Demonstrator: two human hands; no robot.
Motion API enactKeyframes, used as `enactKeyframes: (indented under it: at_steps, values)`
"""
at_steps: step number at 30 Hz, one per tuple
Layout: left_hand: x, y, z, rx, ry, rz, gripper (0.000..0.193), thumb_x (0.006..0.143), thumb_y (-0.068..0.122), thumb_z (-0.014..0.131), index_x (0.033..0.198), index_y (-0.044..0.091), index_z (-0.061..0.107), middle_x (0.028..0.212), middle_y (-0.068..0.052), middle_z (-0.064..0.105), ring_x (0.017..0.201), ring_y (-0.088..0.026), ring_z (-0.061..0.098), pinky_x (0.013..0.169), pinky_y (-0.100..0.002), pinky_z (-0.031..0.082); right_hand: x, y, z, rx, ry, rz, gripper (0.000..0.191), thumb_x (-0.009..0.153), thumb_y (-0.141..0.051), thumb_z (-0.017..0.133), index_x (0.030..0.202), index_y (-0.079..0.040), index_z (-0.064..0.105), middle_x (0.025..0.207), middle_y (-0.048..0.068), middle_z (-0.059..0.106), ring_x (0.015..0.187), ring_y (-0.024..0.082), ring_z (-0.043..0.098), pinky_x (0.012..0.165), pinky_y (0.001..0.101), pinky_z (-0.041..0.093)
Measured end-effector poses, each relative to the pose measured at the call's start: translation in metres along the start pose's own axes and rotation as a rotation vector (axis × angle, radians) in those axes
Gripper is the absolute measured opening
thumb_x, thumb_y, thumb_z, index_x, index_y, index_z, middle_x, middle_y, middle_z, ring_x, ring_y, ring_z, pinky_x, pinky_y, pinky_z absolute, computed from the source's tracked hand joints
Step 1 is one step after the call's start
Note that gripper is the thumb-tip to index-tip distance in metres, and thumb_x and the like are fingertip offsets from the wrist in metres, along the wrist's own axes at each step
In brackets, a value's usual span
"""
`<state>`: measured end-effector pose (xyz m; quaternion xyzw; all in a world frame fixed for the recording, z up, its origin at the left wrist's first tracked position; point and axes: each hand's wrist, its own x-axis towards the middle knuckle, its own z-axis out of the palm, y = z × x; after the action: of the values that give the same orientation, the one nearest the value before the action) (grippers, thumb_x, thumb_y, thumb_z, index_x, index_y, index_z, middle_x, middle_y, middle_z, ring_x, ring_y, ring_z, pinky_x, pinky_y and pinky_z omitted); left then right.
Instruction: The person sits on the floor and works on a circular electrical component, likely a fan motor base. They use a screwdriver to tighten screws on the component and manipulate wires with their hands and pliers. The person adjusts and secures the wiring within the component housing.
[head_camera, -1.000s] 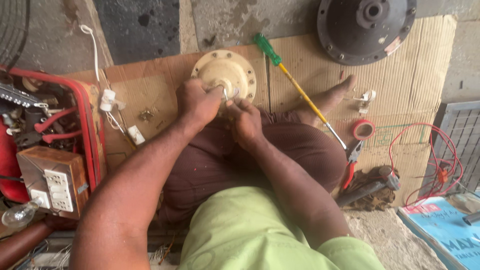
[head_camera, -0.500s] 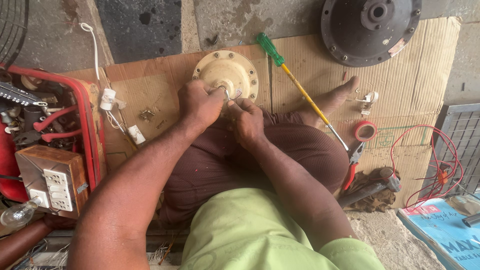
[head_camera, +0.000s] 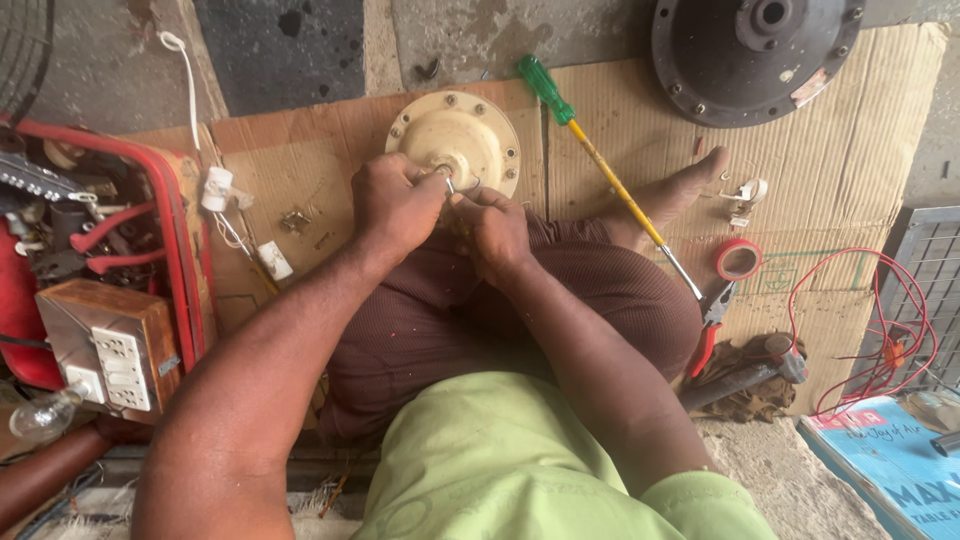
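where both hands' fingers (head_camera: 440, 190) meet, cream motor cover's (head_camera: 470, 130) shaft

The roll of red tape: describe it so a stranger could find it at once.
Start at the sheet of brown cardboard on the floor, and follow the long yellow screwdriver from its green handle to its tip. Just right of that tip lies the roll of red tape, flat on the cardboard. It is the only small red ring there; the red-handled pliers below it are long, and the red wire is a loose loop.

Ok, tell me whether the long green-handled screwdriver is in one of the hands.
No, the long green-handled screwdriver lies on the cardboard, untouched.
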<state>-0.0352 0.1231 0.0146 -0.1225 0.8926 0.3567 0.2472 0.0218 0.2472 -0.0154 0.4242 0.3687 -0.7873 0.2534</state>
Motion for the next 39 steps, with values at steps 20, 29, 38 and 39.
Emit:
enactKeyframes:
  at_steps: [20, 29, 38, 39]
  values:
    - [-0.020, 0.056, 0.006, 0.589, -0.236, -0.104, 0.025, 0.086, 0.014, 0.075, 0.103, -0.005, 0.073, 0.106, -0.027, 0.071, 0.100, -0.038, 0.072, 0.080, -0.044, 0.062, -0.017, 0.007, -0.009, -0.010, 0.042, -0.078, 0.016, 0.092, -0.013, 0.070, 0.099, 0.001, 0.070, 0.076, 0.006, 0.066, 0.062, 0.014, 0.055, 0.053, 0.0280, 0.044]
    - [-0.007, 0.019, 0.017, 0.392, 0.030, 0.213, 0.026, 0.084, 0.021, 0.073, 0.090, -0.004, 0.072, 0.087, -0.024, 0.075, 0.086, -0.039, 0.074, 0.083, -0.049, 0.057, -0.016, 0.013, -0.017, -0.079, 0.003, -0.139, 0.020, 0.099, -0.021, 0.062, 0.100, -0.002, 0.068, 0.082, 0.004, 0.068, 0.066, 0.010, 0.056, 0.058, 0.0260, 0.047]
    - [-0.004, 0.024, 0.011, 0.040, 0.014, -0.173, 0.025, 0.078, 0.023, 0.068, 0.074, -0.002, 0.068, 0.074, -0.015, 0.074, 0.072, -0.024, 0.075, 0.067, -0.039, 0.060, -0.009, 0.019, -0.010, -0.030, -0.005, -0.148, 0.019, 0.103, -0.021, 0.056, 0.103, -0.004, 0.065, 0.082, 0.003, 0.067, 0.062, 0.011, 0.054, 0.055, 0.0261, 0.047]
    - [-0.004, 0.027, 0.009, 0.000, 0.011, -0.212, 0.024, 0.078, 0.022, 0.067, 0.074, -0.002, 0.068, 0.074, -0.014, 0.074, 0.070, -0.022, 0.074, 0.065, -0.038, 0.060, -0.009, 0.019, -0.010, -0.041, 0.005, -0.148, 0.019, 0.103, -0.021, 0.055, 0.103, -0.004, 0.064, 0.082, 0.004, 0.068, 0.061, 0.011, 0.055, 0.055, 0.0261, 0.048]
